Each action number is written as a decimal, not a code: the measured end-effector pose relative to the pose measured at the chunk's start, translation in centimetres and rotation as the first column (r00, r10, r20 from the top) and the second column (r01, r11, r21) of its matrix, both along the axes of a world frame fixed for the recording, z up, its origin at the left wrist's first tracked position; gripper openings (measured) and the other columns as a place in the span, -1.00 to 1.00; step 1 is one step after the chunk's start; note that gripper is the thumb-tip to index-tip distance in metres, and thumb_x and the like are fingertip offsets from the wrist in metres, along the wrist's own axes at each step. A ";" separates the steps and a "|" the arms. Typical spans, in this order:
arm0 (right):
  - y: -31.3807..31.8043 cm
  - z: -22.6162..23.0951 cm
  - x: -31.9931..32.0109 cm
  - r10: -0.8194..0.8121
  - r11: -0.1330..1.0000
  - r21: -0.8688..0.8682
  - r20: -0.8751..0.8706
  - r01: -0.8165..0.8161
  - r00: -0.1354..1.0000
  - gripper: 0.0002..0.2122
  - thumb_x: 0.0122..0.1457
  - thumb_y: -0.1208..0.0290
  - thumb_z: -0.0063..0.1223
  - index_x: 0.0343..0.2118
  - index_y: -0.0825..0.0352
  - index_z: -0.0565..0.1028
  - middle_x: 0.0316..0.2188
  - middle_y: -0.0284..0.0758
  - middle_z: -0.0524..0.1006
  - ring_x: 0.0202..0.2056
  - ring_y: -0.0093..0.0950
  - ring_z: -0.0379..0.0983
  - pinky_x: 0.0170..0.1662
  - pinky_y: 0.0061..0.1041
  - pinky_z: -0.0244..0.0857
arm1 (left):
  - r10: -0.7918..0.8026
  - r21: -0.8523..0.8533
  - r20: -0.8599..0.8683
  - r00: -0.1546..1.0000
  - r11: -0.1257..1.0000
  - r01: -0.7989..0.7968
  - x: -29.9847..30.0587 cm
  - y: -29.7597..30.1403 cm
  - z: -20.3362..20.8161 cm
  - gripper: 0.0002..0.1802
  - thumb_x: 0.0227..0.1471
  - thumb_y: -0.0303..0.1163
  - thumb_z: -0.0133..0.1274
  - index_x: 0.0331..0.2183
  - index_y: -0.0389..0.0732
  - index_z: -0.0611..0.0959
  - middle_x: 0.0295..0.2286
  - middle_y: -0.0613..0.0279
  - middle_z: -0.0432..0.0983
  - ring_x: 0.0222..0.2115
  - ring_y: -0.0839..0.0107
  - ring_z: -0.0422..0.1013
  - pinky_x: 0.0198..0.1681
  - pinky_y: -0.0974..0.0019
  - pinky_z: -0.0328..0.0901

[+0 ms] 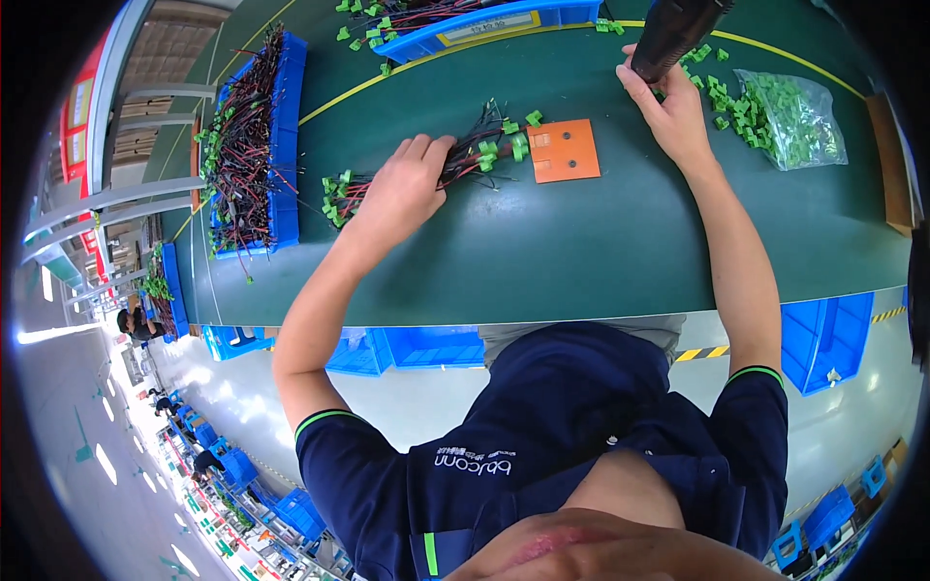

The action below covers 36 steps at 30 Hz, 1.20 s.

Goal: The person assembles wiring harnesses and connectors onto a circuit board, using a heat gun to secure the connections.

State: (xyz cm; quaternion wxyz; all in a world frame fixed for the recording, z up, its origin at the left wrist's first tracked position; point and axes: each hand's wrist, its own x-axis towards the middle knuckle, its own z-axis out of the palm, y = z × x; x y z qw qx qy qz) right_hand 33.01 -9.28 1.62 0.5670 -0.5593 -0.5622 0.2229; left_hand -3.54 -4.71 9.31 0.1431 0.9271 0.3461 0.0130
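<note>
A bundle of red and black wires with green connectors (488,153) lies on the green table. Its left part is under my left hand (412,182), whose curled fingers close on it. The bundle's right end, green connectors outermost, meets the left edge of an orange plate (578,161) with two dark round spots. My right hand (675,114) is farther off at the right, next to loose green connectors (718,92). A black cylindrical tool (673,37) overlaps this hand and hides most of its fingers; a bit of green shows by the palm. Whether the hand grips the tool is unclear.
A clear bag of green connectors (792,121) lies at the right. At the left a blue bin (287,145) is heaped with wires, and another blue bin (484,29) stands at the back. Blue crates (823,334) sit below the table's front edge. Other people are far left.
</note>
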 end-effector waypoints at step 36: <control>0.0 -0.3 0.0 0.033 0.990 -0.135 0.006 -0.031 0.999 -0.77 0.30 0.46 0.25 -0.05 0.43 0.53 -0.37 -0.44 0.55 -0.34 -0.63 0.46 -0.17 -0.53 0.37 | 0.123 0.223 -0.133 0.983 0.970 -0.091 25.2 38.9 -0.2 -0.31 0.13 -0.30 0.17 0.27 0.00 0.38 0.17 -0.04 0.46 0.19 -0.06 0.40 0.19 -0.10 0.35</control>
